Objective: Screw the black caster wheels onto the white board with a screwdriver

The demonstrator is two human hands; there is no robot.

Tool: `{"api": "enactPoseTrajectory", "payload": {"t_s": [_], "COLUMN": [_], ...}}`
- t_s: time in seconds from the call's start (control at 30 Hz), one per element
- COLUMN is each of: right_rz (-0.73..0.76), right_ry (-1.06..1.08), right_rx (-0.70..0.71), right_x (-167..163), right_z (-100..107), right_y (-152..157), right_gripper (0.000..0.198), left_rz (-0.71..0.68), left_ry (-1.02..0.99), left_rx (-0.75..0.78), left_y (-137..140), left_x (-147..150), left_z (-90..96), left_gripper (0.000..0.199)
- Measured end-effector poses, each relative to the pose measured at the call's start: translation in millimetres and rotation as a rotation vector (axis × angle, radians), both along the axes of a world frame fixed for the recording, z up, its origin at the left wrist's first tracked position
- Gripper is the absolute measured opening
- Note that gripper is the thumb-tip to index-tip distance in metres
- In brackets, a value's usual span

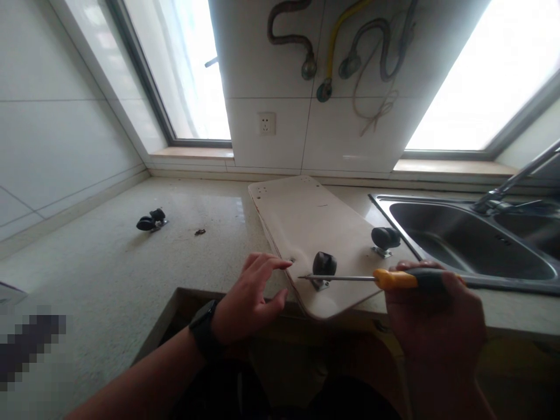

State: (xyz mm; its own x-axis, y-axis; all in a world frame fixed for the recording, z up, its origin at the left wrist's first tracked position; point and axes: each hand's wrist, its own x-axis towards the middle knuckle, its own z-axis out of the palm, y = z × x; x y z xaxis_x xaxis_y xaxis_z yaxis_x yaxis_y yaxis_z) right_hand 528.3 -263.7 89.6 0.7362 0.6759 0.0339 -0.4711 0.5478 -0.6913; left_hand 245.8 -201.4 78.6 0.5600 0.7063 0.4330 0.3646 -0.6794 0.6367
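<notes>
My right hand (435, 315) is wrapped round the yellow and black handle of a screwdriver (396, 279). Its shaft points left, the tip passing just in front of a black caster wheel (324, 264) near the board's front corner. That pale, rounded board (301, 216) lies on the counter. My left hand (256, 300), fingers apart, is at the board's left edge, the index finger close to a small hole or screw there; whether it touches cannot be seen. A second caster (385, 239) stands on the board's right side, by the sink.
Two loose black casters (151, 220) lie on the left of the counter (210, 204), beside a small pile of screws (200, 231). A steel sink (464, 233) with a tap (494, 201) is on the right. Hoses (336, 35) hang on the tiled wall.
</notes>
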Motion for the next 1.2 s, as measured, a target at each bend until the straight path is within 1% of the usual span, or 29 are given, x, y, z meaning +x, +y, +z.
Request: {"api": "enactPoseTrajectory", "payload": {"t_s": [0.1, 0.2, 0.27, 0.4, 0.47, 0.53, 0.63, 0.7, 0.77, 0.83, 0.9, 0.93, 1.0, 1.13, 1.2], "right_rz": [-0.036, -0.049, -0.064, -0.107, -0.124, -0.137, -0.172, -0.199, -0.217, -0.245, -0.282, -0.281, -0.231, -0.138, -0.089], "right_ry": [0.116, 0.191, 0.218, 0.205, 0.191, 0.157, 0.028, -0.102, -0.239, -0.355, -0.464, -0.523, -0.657, -0.954, -1.069], "right_rx": [0.008, -0.01, -0.038, -0.01, 0.013, 0.023, 0.058, 0.101, 0.157, 0.209, 0.25, 0.267, 0.278, 0.272, 0.278], "right_x": [7, 12, 14, 15, 14, 12, 7, 4, 1, -2, -7, -10, -18, -36, -44], "right_z": [0, 0, 2, 6, 7, 10, 21, 33, 46, 59, 72, 77, 88, 105, 110], "right_y": [0, 0, -1, -7, -10, -12, -12, -9, -3, 5, 14, 18, 25, 37, 41], "right_gripper": [0.004, 0.007, 0.008, 0.009, 0.008, 0.005, 0.004, 0.008, 0.011, 0.015, 0.017, 0.017, 0.014, 0.011, 0.009], "left_rz": [0.005, 0.046, 0.068, 0.041, 0.027, 0.042, 0.097, 0.155, 0.229, 0.222, 0.176, 0.143, 0.078, 0.011, -0.018], "left_ry": [0.041, 0.049, 0.055, 0.091, 0.107, 0.097, 0.056, 0.038, 0.033, 0.066, 0.134, 0.18, 0.254, 0.318, 0.364], "left_rx": [0.008, -0.037, -0.064, -0.057, -0.033, -0.004, 0.034, 0.072, 0.134, 0.189, 0.212, 0.217, 0.226, 0.281, 0.318], "left_y": [0, 1, 3, 8, 13, 17, 24, 28, 31, 34, 35, 36, 35, 34, 33], "left_x": [13, 28, 36, 44, 45, 43, 33, 20, 3, -15, -31, -36, -42, -40, -37], "left_z": [-0.6, -4.7, -6.9, -5.7, -4.2, -5.5, -18.7, -36.3, -57.9, -78.0, -91.6, -95.3, -97.3, -94.7, -95.3], "left_gripper": [0.049, 0.048, 0.052, 0.058, 0.058, 0.055, 0.046, 0.042, 0.043, 0.047, 0.051, 0.051, 0.052, 0.057, 0.056]}}
